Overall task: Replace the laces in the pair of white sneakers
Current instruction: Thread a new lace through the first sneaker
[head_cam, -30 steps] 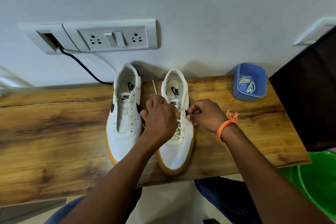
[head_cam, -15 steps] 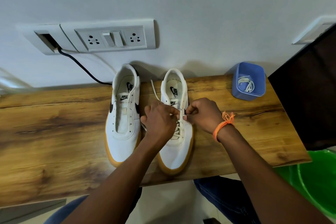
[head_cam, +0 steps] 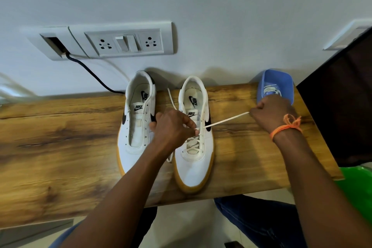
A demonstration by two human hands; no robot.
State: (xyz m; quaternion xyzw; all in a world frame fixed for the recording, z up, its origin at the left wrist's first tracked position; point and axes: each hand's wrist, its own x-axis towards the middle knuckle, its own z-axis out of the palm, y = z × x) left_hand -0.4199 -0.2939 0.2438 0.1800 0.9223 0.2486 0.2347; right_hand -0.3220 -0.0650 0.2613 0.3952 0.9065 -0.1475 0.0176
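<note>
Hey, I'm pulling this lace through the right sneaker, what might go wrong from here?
1. The right hand pulls the lace taut sideways; its other end may shorten, leaving uneven ends.
2. That hand sits close to the blue tub and might knock it.
3. If the left hand loosens its grip, the right sneaker could slide.

Two shoes side by side on table (head_cam: 60, 147), heels to wall. My left hand (head_cam: 173, 129) on right shoe (head_cam: 196, 137); left shoe (head_cam: 136, 125) beside it. My right hand (head_cam: 271, 115) before tub (head_cam: 289, 86), right of shoes.
</note>
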